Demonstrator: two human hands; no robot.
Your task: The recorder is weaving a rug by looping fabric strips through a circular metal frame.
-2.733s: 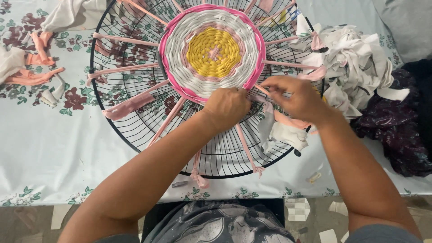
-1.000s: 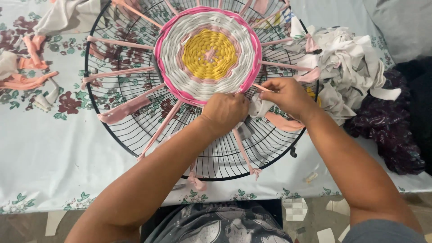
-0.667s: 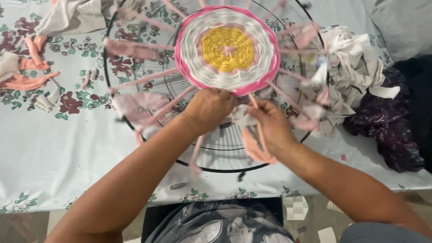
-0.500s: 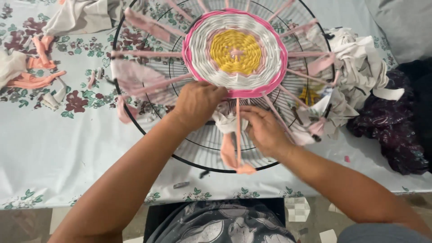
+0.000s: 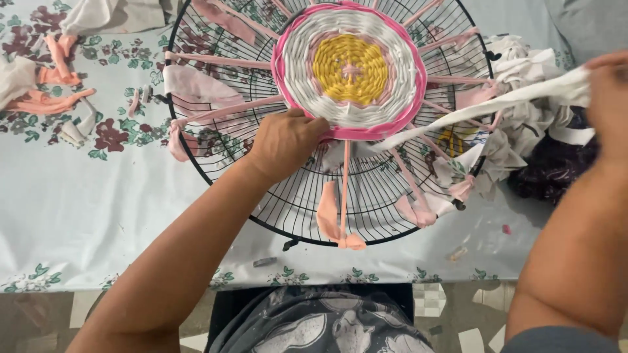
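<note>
Left hand point(image 5: 284, 140) pressing near edge of round woven mat point(image 5: 350, 68), fingers curled, lying on black wire grill point(image 5: 222, 189) on counter point(image 5: 78, 216). Right hand point(image 5: 608, 98) gripping white fabric strip point(image 5: 484, 104), pulling it taut rightward.
</note>
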